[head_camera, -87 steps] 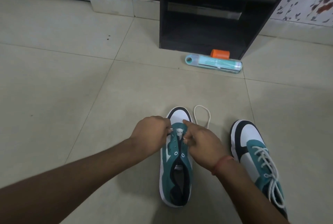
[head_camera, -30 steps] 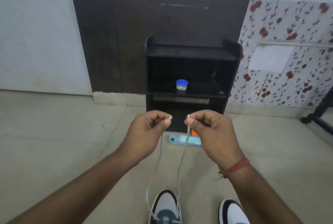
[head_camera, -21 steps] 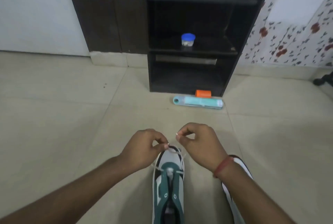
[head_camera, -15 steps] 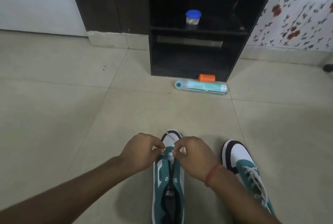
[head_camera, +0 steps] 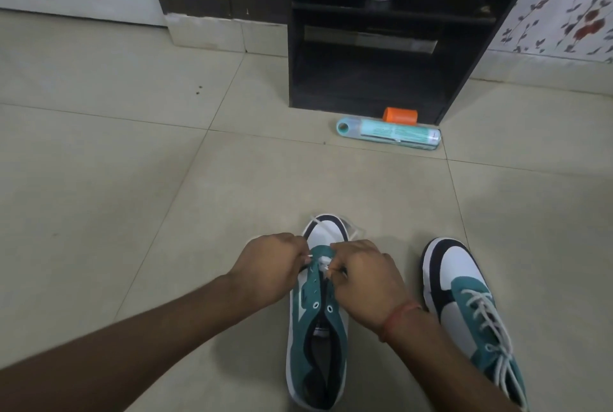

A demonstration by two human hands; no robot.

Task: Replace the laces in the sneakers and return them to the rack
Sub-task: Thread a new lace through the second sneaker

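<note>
Both hands, left hand (head_camera: pixel 270 265) and right hand (head_camera: pixel 363 274), pinch white lace (head_camera: pixel 323 260) ends at lower-centre sneaker (head_camera: pixel 316 338). Lace looks limp, light; hold by its stiff tips.

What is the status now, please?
Left hand and right hand pinch lace at left sneaker. Right sneaker laced. Rack path free.

Laced sneaker (head_camera: pixel 471 312) right of unlaced sneaker (head_camera: pixel 318 338)
</note>
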